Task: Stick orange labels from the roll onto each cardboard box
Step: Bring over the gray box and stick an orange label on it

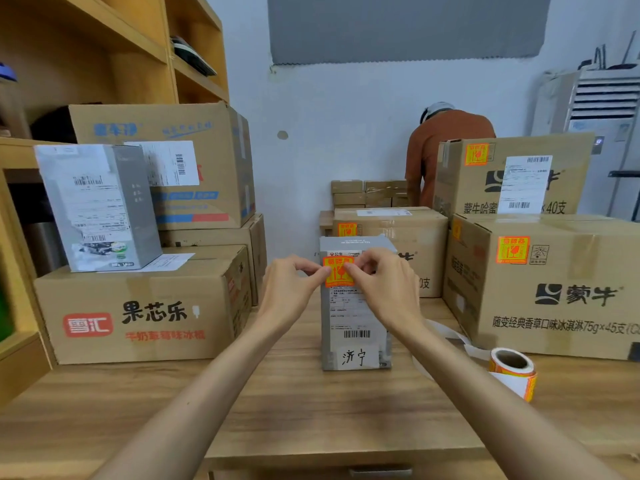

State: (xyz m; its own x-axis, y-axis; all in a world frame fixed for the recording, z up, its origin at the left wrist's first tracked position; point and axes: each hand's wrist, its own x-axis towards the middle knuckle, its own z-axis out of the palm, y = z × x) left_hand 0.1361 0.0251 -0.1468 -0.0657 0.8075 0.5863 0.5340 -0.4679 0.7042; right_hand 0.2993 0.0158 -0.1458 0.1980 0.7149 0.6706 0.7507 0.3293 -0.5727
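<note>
Left hand (291, 289) and right hand (384, 292) pinch an orange label (338, 273) on the gray box (353, 327). Right of them, the roll (512, 370) lies on the wooden table (294, 403), with cardboard boxes (138, 306) around.

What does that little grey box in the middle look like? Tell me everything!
The small grey cardboard box stands upright on the wooden table, between bigger brown cartons. A white shipping label with a barcode covers most of its front, and a white slip with black handwriting sits near the bottom. An orange square label lies against its upper front, where the left hand and the right hand pinch its two side edges.
</note>
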